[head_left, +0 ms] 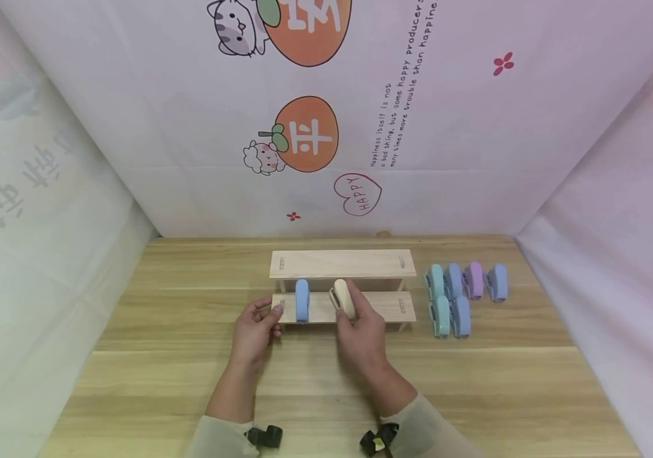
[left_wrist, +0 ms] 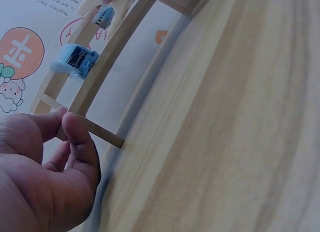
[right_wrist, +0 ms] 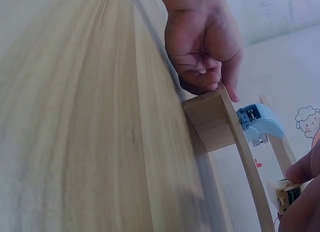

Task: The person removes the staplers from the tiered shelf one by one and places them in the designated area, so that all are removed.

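Observation:
My left hand (head_left: 253, 332) pinches the left end of the front wooden shelf (head_left: 369, 308) between thumb and fingers. A light-blue stapler (head_left: 302, 300) stands on that shelf near this hand, its length running front to back. Over the shelf's middle, my right hand (head_left: 364, 336) holds a small cream stapler (head_left: 345, 296), tilted slightly, between thumb and fingers. The left wrist view shows the blue stapler (left_wrist: 75, 60) along the shelf from the pinching left hand (left_wrist: 55, 177). Fingers partly cover the cream stapler (right_wrist: 287, 196) in the right wrist view.
Behind the front shelf stands a second, higher wooden shelf (head_left: 340, 263). To the right on the wooden table (head_left: 326, 388), several staplers in teal, blue and purple sit in two rows, a purple stapler (head_left: 473, 280) among them. A printed white cloth (head_left: 447, 191) rises behind the table.

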Demonstrator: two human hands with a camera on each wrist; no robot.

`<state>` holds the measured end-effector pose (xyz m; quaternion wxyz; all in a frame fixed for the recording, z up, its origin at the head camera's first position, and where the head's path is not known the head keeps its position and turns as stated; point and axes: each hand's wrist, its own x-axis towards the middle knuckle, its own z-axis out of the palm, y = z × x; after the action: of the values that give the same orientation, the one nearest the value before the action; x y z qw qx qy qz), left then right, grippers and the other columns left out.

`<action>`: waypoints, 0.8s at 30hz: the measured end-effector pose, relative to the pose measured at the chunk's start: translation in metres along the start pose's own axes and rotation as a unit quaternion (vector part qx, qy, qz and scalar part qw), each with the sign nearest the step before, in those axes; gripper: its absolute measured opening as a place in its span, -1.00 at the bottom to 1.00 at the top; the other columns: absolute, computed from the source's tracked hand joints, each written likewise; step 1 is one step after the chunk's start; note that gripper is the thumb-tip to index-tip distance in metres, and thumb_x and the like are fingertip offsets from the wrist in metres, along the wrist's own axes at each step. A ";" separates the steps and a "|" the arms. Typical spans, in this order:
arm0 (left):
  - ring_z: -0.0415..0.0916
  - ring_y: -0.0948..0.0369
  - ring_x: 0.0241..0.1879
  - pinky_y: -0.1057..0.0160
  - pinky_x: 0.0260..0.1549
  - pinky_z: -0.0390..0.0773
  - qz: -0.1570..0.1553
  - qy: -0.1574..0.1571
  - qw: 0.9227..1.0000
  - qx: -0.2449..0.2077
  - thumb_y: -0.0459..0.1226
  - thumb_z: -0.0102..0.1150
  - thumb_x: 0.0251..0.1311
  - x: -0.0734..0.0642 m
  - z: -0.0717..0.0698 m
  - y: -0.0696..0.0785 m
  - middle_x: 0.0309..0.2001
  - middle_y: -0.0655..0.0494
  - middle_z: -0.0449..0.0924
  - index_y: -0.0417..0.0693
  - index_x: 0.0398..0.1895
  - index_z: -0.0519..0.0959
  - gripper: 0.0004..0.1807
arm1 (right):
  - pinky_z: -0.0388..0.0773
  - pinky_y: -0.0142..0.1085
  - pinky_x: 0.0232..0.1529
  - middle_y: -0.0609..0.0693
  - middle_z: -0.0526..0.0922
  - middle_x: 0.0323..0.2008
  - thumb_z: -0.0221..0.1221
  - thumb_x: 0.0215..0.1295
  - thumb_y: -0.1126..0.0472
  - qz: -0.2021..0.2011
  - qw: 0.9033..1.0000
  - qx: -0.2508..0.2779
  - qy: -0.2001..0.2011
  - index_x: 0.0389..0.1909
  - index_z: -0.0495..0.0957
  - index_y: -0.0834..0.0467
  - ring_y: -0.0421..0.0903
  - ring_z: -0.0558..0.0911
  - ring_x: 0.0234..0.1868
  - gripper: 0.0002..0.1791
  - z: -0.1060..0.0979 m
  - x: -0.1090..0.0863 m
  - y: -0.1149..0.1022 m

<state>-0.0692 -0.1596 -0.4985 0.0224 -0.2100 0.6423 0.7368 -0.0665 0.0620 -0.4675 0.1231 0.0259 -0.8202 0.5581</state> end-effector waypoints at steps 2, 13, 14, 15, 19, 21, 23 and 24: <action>0.56 0.12 -0.29 0.27 -0.36 0.73 -0.001 0.000 1.000 0.000 -0.23 0.37 0.36 0.000 0.000 0.000 -0.06 -0.09 0.64 -0.04 0.26 0.51 -0.55 | 0.38 -0.19 0.40 0.06 0.50 0.38 0.26 0.27 0.48 -0.002 1.000 0.006 0.002 0.46 0.43 0.14 -0.01 0.46 0.41 -0.30 -0.002 0.000 0.001; 0.55 0.12 -0.30 0.29 -0.38 0.72 0.000 -0.002 1.000 -0.002 -0.23 0.39 0.34 0.000 0.000 0.000 -0.09 -0.08 0.62 -0.07 0.27 0.50 -0.52 | 0.35 -0.27 0.41 0.00 0.45 0.42 0.23 0.36 0.43 0.015 1.000 0.014 -0.002 0.49 0.39 0.11 -0.09 0.40 0.45 -0.33 -0.017 0.002 0.005; 0.55 0.12 -0.30 0.29 -0.38 0.72 0.000 -0.002 1.000 -0.002 -0.23 0.39 0.34 0.000 0.000 0.000 -0.08 -0.08 0.62 -0.07 0.27 0.50 -0.52 | 0.35 -0.25 0.42 0.00 0.45 0.42 0.23 0.36 0.43 0.015 1.000 0.013 0.000 0.48 0.39 0.10 -0.08 0.40 0.45 -0.33 -0.019 0.002 0.005; 0.55 0.12 -0.30 0.28 -0.38 0.72 0.000 -0.002 1.000 -0.003 -0.23 0.39 0.34 0.000 0.000 0.000 -0.08 -0.08 0.62 -0.07 0.27 0.50 -0.52 | 0.35 -0.24 0.42 -0.01 0.45 0.42 0.23 0.36 0.42 0.016 1.000 0.010 0.001 0.48 0.40 0.10 -0.08 0.40 0.45 -0.33 -0.020 0.003 0.006; 0.55 0.12 -0.30 0.28 -0.37 0.72 0.000 -0.004 1.000 -0.007 -0.24 0.38 0.34 0.000 0.000 0.001 -0.08 -0.07 0.62 -0.06 0.26 0.50 -0.53 | 0.35 -0.22 0.43 -0.02 0.45 0.42 0.23 0.36 0.42 0.017 1.000 0.004 0.005 0.49 0.40 0.08 -0.09 0.40 0.45 -0.33 -0.025 0.003 0.007; 0.55 0.13 -0.30 0.29 -0.37 0.72 0.000 -0.006 1.000 -0.007 -0.23 0.39 0.34 0.000 0.000 0.000 -0.09 -0.06 0.62 -0.07 0.26 0.50 -0.53 | 0.35 -0.22 0.44 -0.04 0.44 0.43 0.23 0.36 0.42 0.020 1.000 0.001 0.006 0.49 0.39 0.07 -0.10 0.39 0.45 -0.32 -0.027 0.003 0.007; 0.54 0.14 -0.31 0.30 -0.37 0.71 0.000 -0.006 1.000 -0.005 -0.22 0.39 0.34 0.000 0.000 0.001 -0.11 -0.06 0.61 -0.08 0.27 0.49 -0.51 | 0.33 -0.22 0.45 -0.05 0.44 0.43 0.24 0.36 0.43 0.022 1.000 0.000 0.009 0.49 0.39 0.07 -0.10 0.38 0.46 -0.31 -0.029 0.004 0.008; 0.54 0.14 -0.31 0.30 -0.37 0.71 0.001 -0.006 1.000 -0.005 -0.22 0.39 0.34 0.000 0.000 0.001 -0.11 -0.05 0.61 -0.09 0.28 0.49 -0.50 | 0.33 -0.22 0.46 -0.05 0.44 0.43 0.24 0.35 0.43 0.022 1.000 0.000 0.010 0.49 0.39 0.08 -0.10 0.38 0.46 -0.31 -0.030 0.004 0.008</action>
<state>-0.0699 -0.1601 -0.4978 0.0250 -0.2052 0.6388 0.7411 -0.0665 0.0933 -0.4635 0.1195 0.0022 -0.8190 0.5612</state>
